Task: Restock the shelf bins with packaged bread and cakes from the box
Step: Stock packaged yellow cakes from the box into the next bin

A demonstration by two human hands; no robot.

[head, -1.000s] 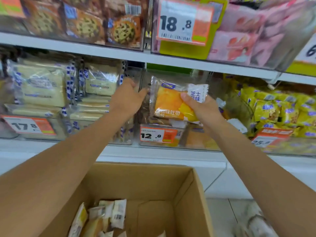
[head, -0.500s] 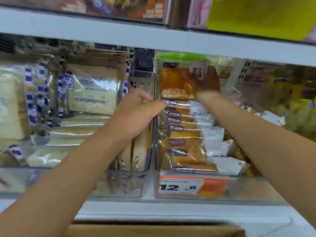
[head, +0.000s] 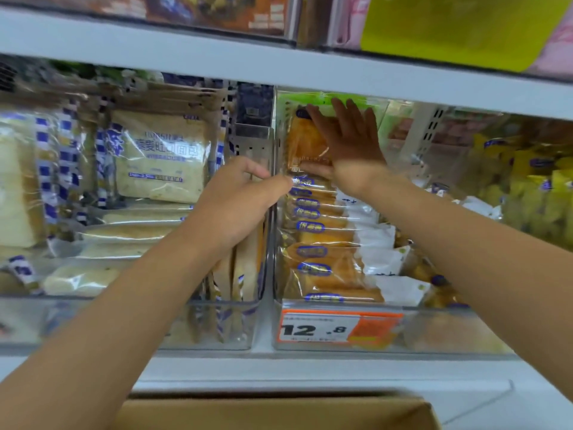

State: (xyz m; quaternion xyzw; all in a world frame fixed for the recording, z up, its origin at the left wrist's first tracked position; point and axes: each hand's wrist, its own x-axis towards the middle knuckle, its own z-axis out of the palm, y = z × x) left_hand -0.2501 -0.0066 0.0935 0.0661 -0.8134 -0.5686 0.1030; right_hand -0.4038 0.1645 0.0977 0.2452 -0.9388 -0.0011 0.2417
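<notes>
- left bin [head: 201,324]: clear plastic, holds pale bread packs [head: 161,159]. One stands upright facing out, others lie flat below it, a few stand on edge at the bin's right wall.
- left hand [head: 235,206]: up at the top edge of the clear wall between the left bin and the middle bin [head: 449,333]. Fingers curled, tips at the wall. Can't tell if it grips the wall or only rests there.
- stack of orange packs [head: 319,240]: lying flat in the middle bin, piled front to back. Price tag [head: 338,328] reading "12.8" is on the bin front.
- orange bread pack [head: 305,144]: upright at the back of the middle bin, above the stack, just under the upper shelf [head: 186,57].
- right hand [head: 350,141]: released and flat, fingers straight and spread. Palm presses on the face of the orange bread pack and covers its right part; thumb lies along its lower edge.
- yellow packs [head: 527,187]: next section to the right, blurred.
- box [head: 273,411]: cardboard, only the top edge shows at the bottom of the view, below both forearms. Contents hidden.
</notes>
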